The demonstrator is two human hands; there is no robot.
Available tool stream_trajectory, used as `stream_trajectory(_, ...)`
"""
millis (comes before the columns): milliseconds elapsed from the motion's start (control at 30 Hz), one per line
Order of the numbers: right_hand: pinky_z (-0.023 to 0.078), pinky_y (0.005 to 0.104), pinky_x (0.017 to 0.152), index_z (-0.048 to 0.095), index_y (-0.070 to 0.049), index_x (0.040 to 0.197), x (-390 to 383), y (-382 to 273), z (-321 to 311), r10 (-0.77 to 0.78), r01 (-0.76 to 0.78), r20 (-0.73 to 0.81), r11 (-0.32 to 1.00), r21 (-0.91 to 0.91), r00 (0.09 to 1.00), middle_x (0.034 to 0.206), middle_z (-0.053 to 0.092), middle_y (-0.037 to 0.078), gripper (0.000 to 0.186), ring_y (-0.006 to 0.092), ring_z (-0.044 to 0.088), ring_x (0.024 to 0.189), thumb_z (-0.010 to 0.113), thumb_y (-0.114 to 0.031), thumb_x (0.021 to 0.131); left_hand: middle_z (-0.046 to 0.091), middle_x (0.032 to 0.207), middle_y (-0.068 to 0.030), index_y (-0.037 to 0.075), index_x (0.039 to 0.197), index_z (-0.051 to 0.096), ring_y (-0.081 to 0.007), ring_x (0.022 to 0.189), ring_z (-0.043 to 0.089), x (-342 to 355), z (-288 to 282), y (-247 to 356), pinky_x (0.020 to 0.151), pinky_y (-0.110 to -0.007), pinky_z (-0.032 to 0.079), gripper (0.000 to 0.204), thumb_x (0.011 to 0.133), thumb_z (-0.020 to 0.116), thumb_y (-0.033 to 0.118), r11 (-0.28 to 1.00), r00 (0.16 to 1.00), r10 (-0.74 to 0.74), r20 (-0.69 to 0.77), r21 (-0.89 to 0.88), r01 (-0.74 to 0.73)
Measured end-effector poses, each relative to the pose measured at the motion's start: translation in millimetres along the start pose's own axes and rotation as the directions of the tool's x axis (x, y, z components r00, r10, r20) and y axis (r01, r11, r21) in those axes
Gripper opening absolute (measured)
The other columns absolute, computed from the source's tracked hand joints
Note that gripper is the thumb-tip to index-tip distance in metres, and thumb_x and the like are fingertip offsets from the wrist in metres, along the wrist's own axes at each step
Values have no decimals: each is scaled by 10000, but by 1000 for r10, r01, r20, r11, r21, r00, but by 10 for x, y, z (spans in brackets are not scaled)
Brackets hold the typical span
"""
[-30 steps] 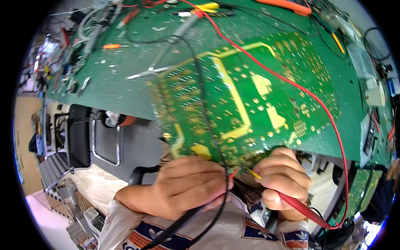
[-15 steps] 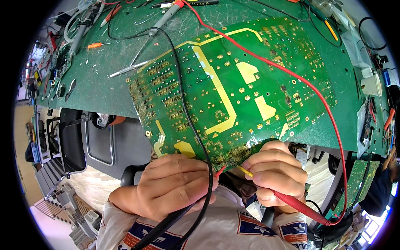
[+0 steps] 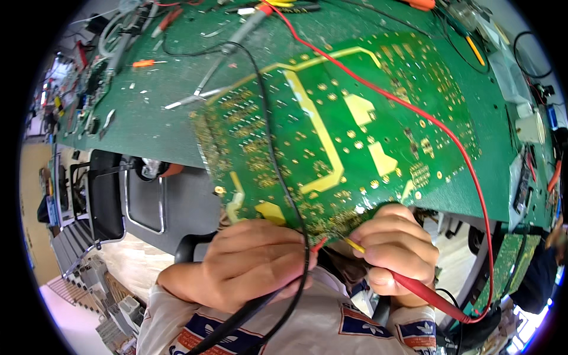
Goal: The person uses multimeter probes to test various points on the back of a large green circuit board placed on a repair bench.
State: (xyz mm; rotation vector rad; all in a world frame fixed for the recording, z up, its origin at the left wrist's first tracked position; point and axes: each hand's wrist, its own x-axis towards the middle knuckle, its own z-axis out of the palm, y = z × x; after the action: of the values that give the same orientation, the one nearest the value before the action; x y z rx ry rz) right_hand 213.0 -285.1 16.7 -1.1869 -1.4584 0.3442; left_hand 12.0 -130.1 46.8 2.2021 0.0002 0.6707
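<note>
A large green circuit board (image 3: 296, 145) lies on the green bench top, its near edge reaching past the bench toward me. My left hand (image 3: 257, 263) is closed around a black test probe (image 3: 234, 322), whose reddish tip (image 3: 319, 244) points at the board's near edge. Closed on a red test probe (image 3: 429, 296) is my right hand (image 3: 399, 248); its yellow tip (image 3: 355, 245) sits at the same edge, a little right of the other. Whether either tip touches the board I cannot tell. The black lead (image 3: 269, 136) and the red lead (image 3: 408, 105) run across the board.
Beyond the board lie a grey-handled soldering iron (image 3: 248, 26) and an orange screwdriver (image 3: 144, 63). Tools and parts crowd the bench's left side. A white cup (image 3: 528, 129) stands at right. Another green board (image 3: 503, 260) is at lower right, a black chair (image 3: 106, 195) at left.
The whole view has shifted slightly, so the board and both hands appear a little farther right. Both hands keep their hold on the probes, tips still near the board's near edge.
</note>
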Motion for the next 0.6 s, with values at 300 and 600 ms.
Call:
stream_trajectory(300, 533, 401, 675, 612, -53, 942, 54, -127, 67, 11, -11, 1, 988, -153, 1000, 775, 673, 71, 158, 266, 706, 748, 721, -166, 925, 726, 948, -137, -33, 1035, 689, -318, 910, 725, -78, 28, 22, 767, -383, 588, 309, 780, 828, 72, 999, 999, 2, -32, 45, -1)
stream_trajectory(600, 540, 409, 696, 612, -53, 947, 14, -114, 101, -30, 29, -4, 986, -166, 1000, 785, 674, 72, 150, 266, 704, 756, 721, -146, 906, 729, 958, -132, -28, 1036, 696, -314, 912, 723, -100, 37, 36, 774, -380, 586, 303, 785, 824, 84, 998, 999, 4, -43, 60, -2)
